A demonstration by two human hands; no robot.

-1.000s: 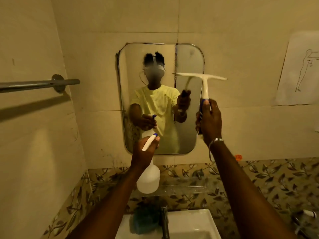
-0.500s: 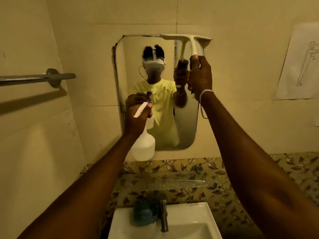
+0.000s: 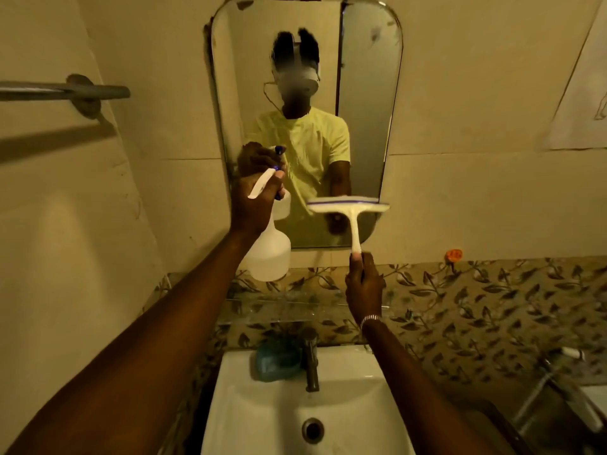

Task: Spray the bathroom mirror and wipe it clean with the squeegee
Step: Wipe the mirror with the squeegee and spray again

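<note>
Spray bottle (image 3: 270, 254): contents not discernible.
Left hand (image 3: 254, 205): closed around spray bottle neck.
Right hand (image 3: 364, 287): gripping squeegee (image 3: 351, 211) handle, blade against mirror (image 3: 364, 93).

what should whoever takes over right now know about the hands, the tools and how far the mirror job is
Left hand: closed on the spray bottle, held up at the mirror's lower left, not set down.
Right hand: closed on the squeegee handle; blade level, low on the mirror's right side.
Done: apparently sprayed; a squeegee pass has reached the lower part.
Left: finish to the bottom edge. Spots show near the top right; the left strip may need passes. Sink lies below.
</note>
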